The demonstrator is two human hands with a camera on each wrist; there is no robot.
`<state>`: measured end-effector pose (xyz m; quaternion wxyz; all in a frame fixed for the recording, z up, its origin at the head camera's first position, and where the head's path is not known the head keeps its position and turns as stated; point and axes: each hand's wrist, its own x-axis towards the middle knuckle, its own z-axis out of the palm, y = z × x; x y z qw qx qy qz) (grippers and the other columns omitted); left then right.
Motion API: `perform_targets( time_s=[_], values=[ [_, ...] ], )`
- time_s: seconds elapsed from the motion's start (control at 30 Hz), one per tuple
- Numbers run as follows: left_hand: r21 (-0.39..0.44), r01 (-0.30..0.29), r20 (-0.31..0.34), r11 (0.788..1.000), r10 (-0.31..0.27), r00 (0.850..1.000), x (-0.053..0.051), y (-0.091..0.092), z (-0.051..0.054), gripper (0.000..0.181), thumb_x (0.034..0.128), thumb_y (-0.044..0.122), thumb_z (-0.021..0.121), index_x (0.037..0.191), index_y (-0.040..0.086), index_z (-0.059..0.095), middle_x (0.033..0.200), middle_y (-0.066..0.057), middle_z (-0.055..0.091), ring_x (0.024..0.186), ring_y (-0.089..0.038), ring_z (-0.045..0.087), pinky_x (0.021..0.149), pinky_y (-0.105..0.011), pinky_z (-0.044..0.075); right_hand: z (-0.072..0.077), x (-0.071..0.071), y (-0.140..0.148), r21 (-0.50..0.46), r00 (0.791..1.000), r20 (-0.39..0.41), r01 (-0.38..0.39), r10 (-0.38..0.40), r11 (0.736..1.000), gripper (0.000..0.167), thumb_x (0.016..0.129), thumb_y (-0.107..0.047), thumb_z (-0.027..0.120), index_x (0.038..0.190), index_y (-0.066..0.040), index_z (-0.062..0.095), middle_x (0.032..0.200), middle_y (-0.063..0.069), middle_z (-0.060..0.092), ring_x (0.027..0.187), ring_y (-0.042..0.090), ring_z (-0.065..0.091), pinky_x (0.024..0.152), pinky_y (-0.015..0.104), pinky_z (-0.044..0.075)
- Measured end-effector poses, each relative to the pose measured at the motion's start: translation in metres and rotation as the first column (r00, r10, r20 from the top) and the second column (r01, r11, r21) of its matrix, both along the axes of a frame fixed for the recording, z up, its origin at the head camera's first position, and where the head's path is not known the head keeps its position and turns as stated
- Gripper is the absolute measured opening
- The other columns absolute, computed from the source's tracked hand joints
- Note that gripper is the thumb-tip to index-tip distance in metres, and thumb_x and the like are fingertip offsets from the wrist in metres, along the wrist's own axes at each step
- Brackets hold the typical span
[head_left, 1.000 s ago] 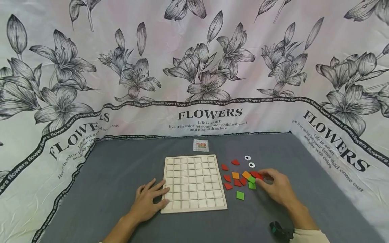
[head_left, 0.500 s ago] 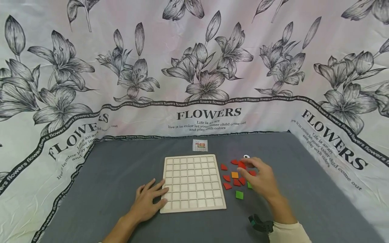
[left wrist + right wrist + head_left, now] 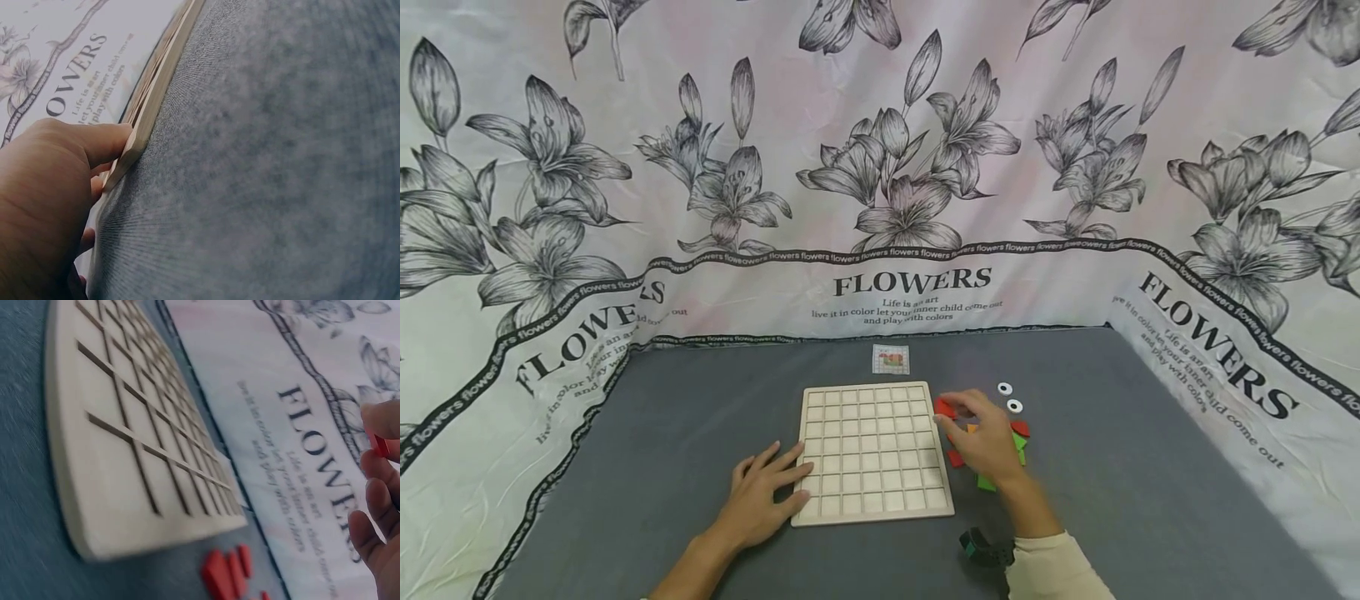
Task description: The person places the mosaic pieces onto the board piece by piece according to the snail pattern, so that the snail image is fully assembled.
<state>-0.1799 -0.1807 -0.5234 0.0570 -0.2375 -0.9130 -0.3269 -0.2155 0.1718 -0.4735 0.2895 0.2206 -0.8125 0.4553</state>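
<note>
A pale wooden grid board (image 3: pixel 874 455) lies on the grey cloth, its square cells bare. My left hand (image 3: pixel 760 498) rests at the board's left edge with fingers spread; in the left wrist view the thumb (image 3: pixel 106 142) touches the wooden side. Just off the board's right edge, my right hand (image 3: pixel 992 440) pinches a red tile (image 3: pixel 945 407) between thumb and fingertips. That tile (image 3: pixel 379 445) shows as a small red sliver in the right wrist view. Beneath the right hand are more red tiles (image 3: pixel 955 458), green tiles (image 3: pixel 986 482) and a bit of orange (image 3: pixel 972 428), partly hidden.
Two white ring-like eye pieces (image 3: pixel 1014 406) lie beyond the right hand. Behind the board is a small picture card (image 3: pixel 891 359) with a coloured figure on a grid. A flower-printed curtain (image 3: pixel 917 304) borders the back and sides.
My right hand has lifted a red tile from the pile's right side and carried it left to the board's right edge. My left hand and the board have stayed put.
</note>
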Motion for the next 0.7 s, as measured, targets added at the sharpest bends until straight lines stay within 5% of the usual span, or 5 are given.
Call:
perform_targets(
  time_s=[0.27,0.7],
  values=[
    [-0.034,-0.005,0.067,0.999,0.007,0.998,-0.002,-0.002,0.001,0.043,0.0936,0.039,0.062,0.130,0.017,0.064,0.149,-0.004,0.040,0.139,-0.040,0.023,0.102,-0.066,0.007,-0.006,-0.010,-0.023,-0.007,0.984,0.179,-0.014,0.015,1.000,0.028,0.082,-0.011,0.078,0.108,-0.002,0.071,0.098,0.003,0.063,0.088,0.024,0.061,0.079,0.047,0.053],
    [-0.026,-0.017,0.061,1.000,0.018,0.998,0.000,-0.001,0.001,0.042,0.0922,0.037,0.065,0.129,0.017,0.065,0.148,-0.004,0.042,0.139,-0.040,0.024,0.103,-0.064,0.009,-0.020,-0.027,-0.041,0.105,0.941,0.333,0.032,-0.065,0.994,0.024,0.078,-0.007,0.080,0.101,-0.005,0.073,0.090,0.000,0.064,0.082,0.022,0.055,0.068,0.037,0.047]
  ],
)
